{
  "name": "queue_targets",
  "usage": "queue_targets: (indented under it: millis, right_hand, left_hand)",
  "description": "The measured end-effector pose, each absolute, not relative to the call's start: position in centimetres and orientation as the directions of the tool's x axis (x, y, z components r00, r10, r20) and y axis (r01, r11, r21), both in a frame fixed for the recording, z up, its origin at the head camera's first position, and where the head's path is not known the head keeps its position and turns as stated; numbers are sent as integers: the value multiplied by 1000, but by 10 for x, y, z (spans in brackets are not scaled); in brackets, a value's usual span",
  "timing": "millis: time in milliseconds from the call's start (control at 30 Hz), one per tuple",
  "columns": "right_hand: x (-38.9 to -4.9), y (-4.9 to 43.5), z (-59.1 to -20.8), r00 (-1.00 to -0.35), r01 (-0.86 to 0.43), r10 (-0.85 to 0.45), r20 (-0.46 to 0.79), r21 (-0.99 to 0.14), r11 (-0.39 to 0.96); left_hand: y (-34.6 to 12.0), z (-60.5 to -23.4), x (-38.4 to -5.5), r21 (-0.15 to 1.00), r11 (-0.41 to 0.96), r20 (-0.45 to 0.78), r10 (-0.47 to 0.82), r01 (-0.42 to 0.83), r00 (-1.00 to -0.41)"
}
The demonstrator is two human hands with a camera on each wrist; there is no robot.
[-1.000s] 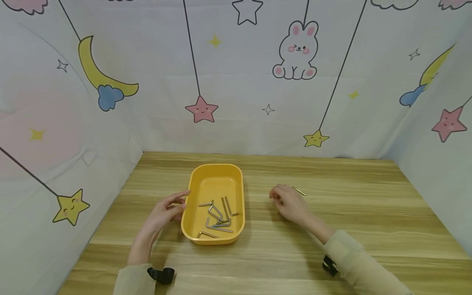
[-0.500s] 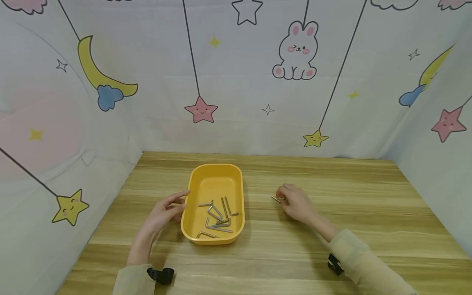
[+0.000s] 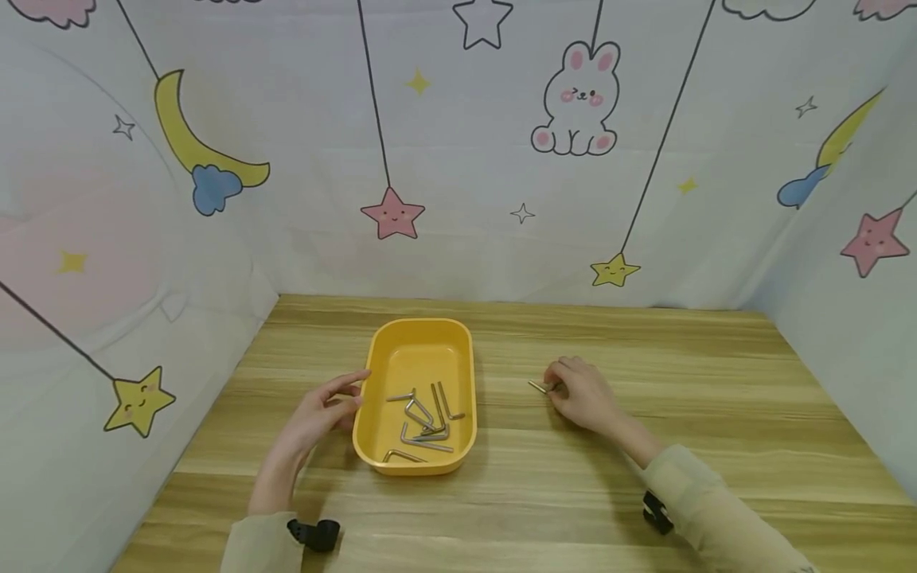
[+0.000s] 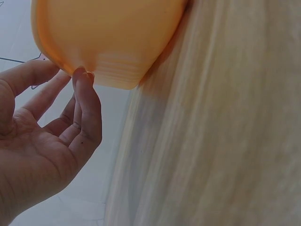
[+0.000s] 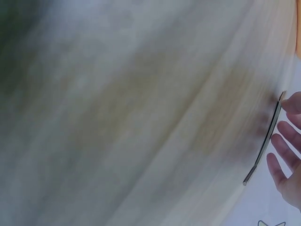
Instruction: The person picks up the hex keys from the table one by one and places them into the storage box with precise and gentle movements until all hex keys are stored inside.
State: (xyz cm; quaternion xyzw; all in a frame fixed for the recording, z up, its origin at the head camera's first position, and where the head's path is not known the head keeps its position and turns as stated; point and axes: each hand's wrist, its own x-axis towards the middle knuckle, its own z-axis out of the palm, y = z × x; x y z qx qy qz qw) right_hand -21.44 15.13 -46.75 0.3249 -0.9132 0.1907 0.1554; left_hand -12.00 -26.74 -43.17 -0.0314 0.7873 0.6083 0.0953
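A yellow plastic bin [image 3: 423, 333] stands on the table, and several L-shaped hex keys [image 3: 427, 444] lie loosely in its near half. Beside its left wall is my left hand [image 3: 313, 419], with the fingertips touching the rim and outer side. In the left wrist view these fingers [image 4: 88, 106] are slightly bent against the bin [image 4: 113, 37], not wrapped round it. Right of the bin, my right hand [image 3: 582, 395] pinches another hex key [image 3: 537, 387], whose short end sticks out to the left. The right wrist view shows this hex key [image 5: 263, 146] along the fingertips, close to the tabletop.
The wood-grain table [image 3: 501, 509] ends at a white printed curtain [image 3: 473, 263] behind and at both sides. A black wrist camera [image 3: 315, 535] is strapped at the left sleeve, another black device [image 3: 657, 512] at the right one.
My right hand has shifted a little right. The hex key end that showed beyond its far side now juts out left of its fingertips. The left hand and bin stay put.
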Motion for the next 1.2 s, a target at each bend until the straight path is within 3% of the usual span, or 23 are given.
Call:
queue_targets:
  millis: [633,933,1200]
  right_hand:
    - [-227,175,-466,-775,-610,-520,358,-210,764]
    - [-230,183,-463,-738,-630,-592,324,-17,777]
    - [-234,187,-467,-614,-687,-715,334,220,692]
  left_hand:
    - [-268,-431,-119,955,247,-191,75,-168,-979]
    - [-267,-432,-119,958,234,-186,75,-164,-980]
    - [-268,-431,-118,959,229,-187,73,-166,-980]
